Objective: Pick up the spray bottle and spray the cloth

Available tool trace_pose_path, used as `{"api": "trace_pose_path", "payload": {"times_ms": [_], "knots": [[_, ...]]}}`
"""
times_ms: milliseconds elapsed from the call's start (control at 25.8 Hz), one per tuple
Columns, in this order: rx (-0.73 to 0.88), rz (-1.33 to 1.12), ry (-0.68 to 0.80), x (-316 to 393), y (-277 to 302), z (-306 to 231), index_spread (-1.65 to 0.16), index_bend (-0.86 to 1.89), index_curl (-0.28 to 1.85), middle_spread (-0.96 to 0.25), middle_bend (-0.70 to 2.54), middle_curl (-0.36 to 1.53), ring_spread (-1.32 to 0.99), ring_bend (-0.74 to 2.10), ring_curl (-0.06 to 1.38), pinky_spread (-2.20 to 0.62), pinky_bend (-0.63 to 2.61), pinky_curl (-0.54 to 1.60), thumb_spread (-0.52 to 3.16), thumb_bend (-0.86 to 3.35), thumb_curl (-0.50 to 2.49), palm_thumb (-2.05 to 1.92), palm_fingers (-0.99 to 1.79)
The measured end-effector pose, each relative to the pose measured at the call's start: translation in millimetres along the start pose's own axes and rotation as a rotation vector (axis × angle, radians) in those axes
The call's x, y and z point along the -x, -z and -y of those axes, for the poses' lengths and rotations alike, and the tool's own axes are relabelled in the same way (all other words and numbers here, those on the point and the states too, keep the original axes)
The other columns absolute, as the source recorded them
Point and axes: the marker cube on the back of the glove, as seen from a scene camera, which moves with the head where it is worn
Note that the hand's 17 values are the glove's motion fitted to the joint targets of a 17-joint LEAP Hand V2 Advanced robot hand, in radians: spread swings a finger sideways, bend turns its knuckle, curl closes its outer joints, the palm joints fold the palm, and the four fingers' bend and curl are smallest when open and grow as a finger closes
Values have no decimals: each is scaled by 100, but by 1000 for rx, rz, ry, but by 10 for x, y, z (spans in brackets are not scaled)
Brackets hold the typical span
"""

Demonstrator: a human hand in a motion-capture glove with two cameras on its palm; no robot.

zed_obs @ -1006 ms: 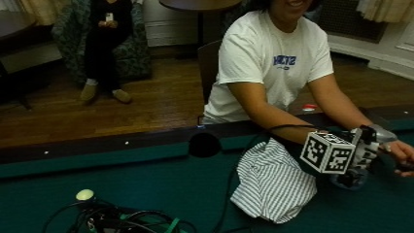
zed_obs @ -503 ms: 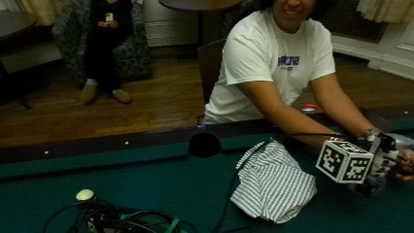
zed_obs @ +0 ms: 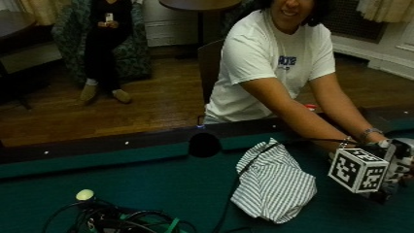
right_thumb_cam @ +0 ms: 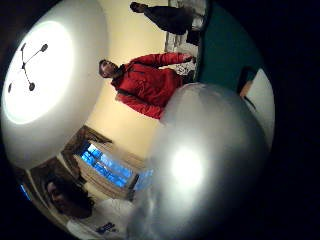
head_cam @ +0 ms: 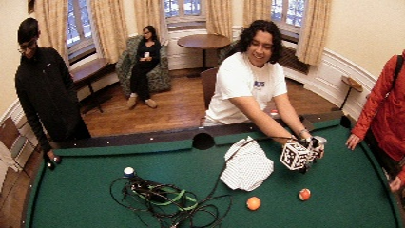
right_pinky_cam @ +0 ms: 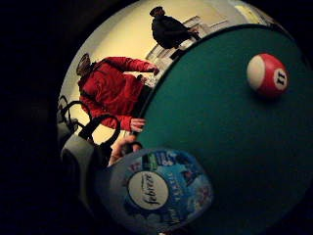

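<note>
Since a second ago, right hand has shifted away from striped cloth toward the tabletop edge. Grip is closed around spray bottle, label close to palm. Risk: with the nozzle direction unseen, spray may miss the cloth nearby.
</note>
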Motion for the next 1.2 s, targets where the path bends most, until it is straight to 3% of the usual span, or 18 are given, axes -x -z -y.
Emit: {"api": "trace_pose_path", "payload": {"times_ms": [387,696,967,1199], "knots": [[196,37,-132,-31,44,-108,-28,34,65,-19,71,56,-19,76,49,-31,47,43,30,-4,83,89,131],[303,-12,-188,-226,75,-256,-30,22,59,-19,59,50,-18,63,44,-13,27,38,64,-7,73,75,99],[443,-302,-122,-333,270,-459,-36,13,54,-18,33,42,-16,44,41,4,32,40,79,-8,59,54,56],[411,-457,-43,-216,572,-477,-39,10,44,-20,25,38,-18,35,35,13,34,38,85,-6,53,48,42]]}}
